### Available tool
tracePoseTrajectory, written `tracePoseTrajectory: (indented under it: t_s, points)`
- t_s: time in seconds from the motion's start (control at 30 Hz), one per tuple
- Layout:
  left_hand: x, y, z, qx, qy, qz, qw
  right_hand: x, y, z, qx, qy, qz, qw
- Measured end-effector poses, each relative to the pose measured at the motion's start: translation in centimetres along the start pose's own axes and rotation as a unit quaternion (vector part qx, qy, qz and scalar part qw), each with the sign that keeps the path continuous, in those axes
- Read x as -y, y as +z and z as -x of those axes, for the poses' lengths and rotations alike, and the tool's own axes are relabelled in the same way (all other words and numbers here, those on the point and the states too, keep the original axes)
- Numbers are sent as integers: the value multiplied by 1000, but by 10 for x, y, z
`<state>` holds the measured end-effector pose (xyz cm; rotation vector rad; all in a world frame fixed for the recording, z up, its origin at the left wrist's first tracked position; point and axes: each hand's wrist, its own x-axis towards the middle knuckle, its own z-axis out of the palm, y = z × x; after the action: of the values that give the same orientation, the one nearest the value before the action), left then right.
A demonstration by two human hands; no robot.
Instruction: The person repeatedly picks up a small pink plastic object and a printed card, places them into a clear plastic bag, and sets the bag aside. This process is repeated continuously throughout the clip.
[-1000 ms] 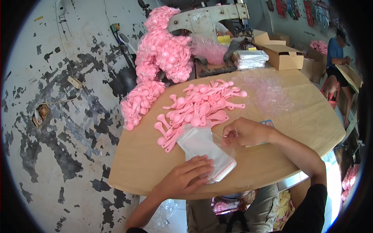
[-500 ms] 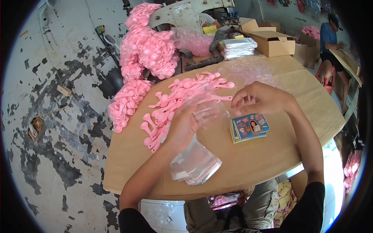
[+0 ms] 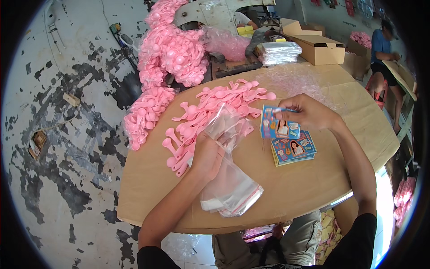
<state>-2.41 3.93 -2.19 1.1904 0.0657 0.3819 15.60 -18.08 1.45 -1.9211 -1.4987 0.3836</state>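
Between the fingers of my left hand point(image 3: 207, 154) is a clear plastic bag point(image 3: 222, 120), its upper end spread out over the pink spoons. Whether a spoon is inside it I cannot tell. My right hand point(image 3: 311, 113) pinches a blue printed card point(image 3: 278, 124) by its upper right edge. Just below that card lies a stack of similar cards point(image 3: 295, 150) on the brown-covered table point(image 3: 286, 193). More flat clear bags point(image 3: 235, 190) lie under my left wrist. A loose pile of pink plastic spoons point(image 3: 215, 105) spreads beyond my left hand.
Bagged pink spoons point(image 3: 172, 56) are heaped along the table's far left edge. At the back are a stack of clear packets point(image 3: 280, 53), an open cardboard box point(image 3: 319, 48) and scattered clear plastic strips point(image 3: 293, 83). Another person point(image 3: 383, 54) works at the far right.
My right hand, which showed no card before, now holds one up beside the stack. My left hand has tilted the bag more upright.
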Motion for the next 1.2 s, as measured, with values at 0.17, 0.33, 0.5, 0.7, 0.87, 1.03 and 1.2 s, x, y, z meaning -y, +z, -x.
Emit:
tracePoseTrajectory:
  t_s: [0.17, 0.33, 0.5, 0.7, 0.87, 1.03, 1.2]
  points:
    - [-7, 3, 2, -72, 5, 87, 994, 17, -6, 5, 14, 61, -17, 998]
    - [-2, 3, 1, -66, 14, 29, 997, -4, 1, -1, 0, -33, 45, 998]
    - [-6, 7, 3, -68, 6, 29, 997, 7, 10, -2, -79, -2, -59, 995]
    - [-1, 6, 2, -55, 37, 20, 998, 32, 36, -8, -119, 24, -179, 976]
    - [2, 9, 2, -37, 30, -12, 999, 44, 53, -6, -129, 5, -187, 974]
    - [3, 12, 6, -34, 40, -72, 996, 41, 53, -4, -70, -2, -74, 995]
    - [6, 14, 7, -1, 26, -125, 992, 46, 57, -2, -78, 19, -188, 979]
